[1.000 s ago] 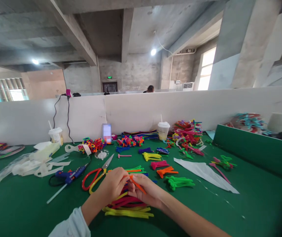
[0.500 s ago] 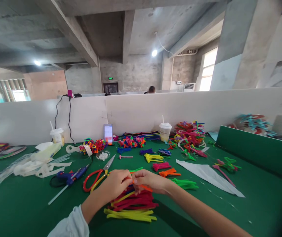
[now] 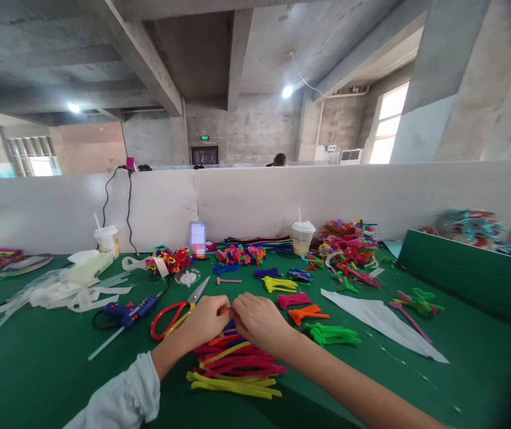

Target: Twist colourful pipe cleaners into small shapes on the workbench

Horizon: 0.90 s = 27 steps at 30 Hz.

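Observation:
My left hand (image 3: 206,322) and my right hand (image 3: 259,322) meet above the middle of the green table, fingers pinched on one orange pipe cleaner (image 3: 224,310). Only a small bit of it shows; the rest is hidden by my fingers. Directly beneath lies a pile of cut pipe cleaners (image 3: 242,362), red over yellow, with some orange and blue partly covered by my hands. Scissors (image 3: 166,319) with red and yellow handles rest just left of my left hand. Right of my right hand sit sorted bundles: green (image 3: 333,333), orange (image 3: 309,313), pink (image 3: 293,300) and yellow (image 3: 280,284).
A blue glue gun (image 3: 133,311) and white strips (image 3: 50,289) lie on the left. Two lidded cups (image 3: 302,238) and a phone (image 3: 198,237) stand near the white partition (image 3: 255,202). A white sheet (image 3: 380,322) and a green board (image 3: 465,274) are on the right.
My right hand has turned over, its back now facing up and its fingers covering the orange pipe cleaner, whose free end no longer shows. My left hand keeps its pinch.

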Tool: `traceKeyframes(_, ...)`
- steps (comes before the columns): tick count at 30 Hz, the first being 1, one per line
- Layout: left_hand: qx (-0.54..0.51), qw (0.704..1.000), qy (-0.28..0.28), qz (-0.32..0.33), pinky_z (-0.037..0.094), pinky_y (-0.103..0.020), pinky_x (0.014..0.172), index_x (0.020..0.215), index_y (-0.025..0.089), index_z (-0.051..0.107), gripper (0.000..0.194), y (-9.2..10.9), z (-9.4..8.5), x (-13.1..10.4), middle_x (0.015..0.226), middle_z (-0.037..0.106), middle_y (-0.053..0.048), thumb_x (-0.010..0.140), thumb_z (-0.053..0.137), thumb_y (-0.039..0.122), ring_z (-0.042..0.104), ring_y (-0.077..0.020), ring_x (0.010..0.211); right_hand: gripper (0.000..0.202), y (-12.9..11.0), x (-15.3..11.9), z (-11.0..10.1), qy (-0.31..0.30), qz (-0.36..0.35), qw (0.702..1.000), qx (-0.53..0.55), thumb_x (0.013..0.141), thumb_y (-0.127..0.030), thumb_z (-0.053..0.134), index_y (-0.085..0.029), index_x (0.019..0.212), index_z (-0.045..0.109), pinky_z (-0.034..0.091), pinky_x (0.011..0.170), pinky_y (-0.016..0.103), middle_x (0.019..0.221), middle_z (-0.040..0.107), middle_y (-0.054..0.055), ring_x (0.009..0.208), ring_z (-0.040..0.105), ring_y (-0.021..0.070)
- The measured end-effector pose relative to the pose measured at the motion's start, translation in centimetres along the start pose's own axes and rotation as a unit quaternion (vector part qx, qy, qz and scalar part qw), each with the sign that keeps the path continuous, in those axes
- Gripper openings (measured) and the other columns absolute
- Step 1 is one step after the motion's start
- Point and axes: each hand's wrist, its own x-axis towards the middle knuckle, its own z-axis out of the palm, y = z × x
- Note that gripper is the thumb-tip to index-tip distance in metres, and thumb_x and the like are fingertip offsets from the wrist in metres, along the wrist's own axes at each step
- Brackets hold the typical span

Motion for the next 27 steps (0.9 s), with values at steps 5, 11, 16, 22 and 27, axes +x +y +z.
traceKeyframes(5, 0.054, 0.996, 0.049, 0.046, 0.034, -0.02, 0.053, 0.067, 0.016, 0.05, 0.015, -0.3, 0.1, 0.2, 0.062, 0.054, 0.002, 0.079, 0.041, 0.02, 0.051, -0.011, 0.057, 0.007, 0.5, 0.4, -0.1, -0.064, 0.125, 0.948, 0.287, 0.072, -0.02, 0.048, -0.016, 0.067, 0.05, 0.031, 0.053, 0.022, 0.061, 0.048, -0.001, 0.056, 0.043, 0.0103)
traceKeyframes(11, 0.229, 0.938, 0.056, 0.253, 0.038, -0.026, 0.066, 0.079, 0.016, 0.051, 0.023, -0.6, 0.2, 0.1, 0.077, 0.055, -0.004, 0.088, 0.03, 0.02, 0.049, -0.0146, 0.072, 0.021, 2.3, 0.0, -0.1, -0.175, 0.253, 0.652, 0.694, 0.064, -0.031, 0.066, -0.012, 0.068, 0.056, 0.035, 0.056, 0.02, 0.055, 0.049, -0.004, 0.051, 0.045, 0.0054)
traceKeyframes(16, 0.34, 0.889, 0.017, 0.305, 0.037, -0.026, 0.056, 0.08, 0.015, 0.049, 0.02, -0.5, 0.2, 0.2, 0.077, 0.053, -0.005, 0.087, 0.031, 0.015, 0.046, -0.0169, 0.071, 0.021, 2.4, -0.8, 0.7, -0.168, 0.27, 0.575, 0.754, 0.062, -0.027, 0.069, -0.012, 0.062, 0.054, 0.037, 0.057, 0.022, 0.049, 0.048, -0.005, 0.046, 0.043, 0.005)
traceKeyframes(22, 0.373, 0.881, 0.037, 0.29, 0.035, -0.024, 0.049, 0.086, 0.016, 0.05, 0.02, 0.0, 0.0, 0.0, 0.077, 0.053, -0.004, 0.088, 0.03, 0.017, 0.047, -0.0169, 0.071, 0.016, 1.5, -0.8, 1.0, -0.13, 0.257, 0.526, 0.8, 0.063, -0.021, 0.064, -0.014, 0.06, 0.05, 0.034, 0.054, 0.021, 0.049, 0.04, -0.007, 0.046, 0.036, 0.0045)
traceKeyframes(27, 0.33, 0.908, 0.075, 0.246, 0.039, -0.026, 0.057, 0.08, 0.016, 0.051, 0.021, 0.1, 0.4, 0.2, 0.076, 0.054, -0.004, 0.087, 0.031, 0.017, 0.049, -0.017, 0.071, 0.014, 0.6, -0.6, 0.9, -0.077, 0.258, 0.541, 0.797, 0.065, -0.023, 0.06, -0.016, 0.062, 0.048, 0.032, 0.053, 0.02, 0.048, 0.035, -0.008, 0.047, 0.032, 0.005)
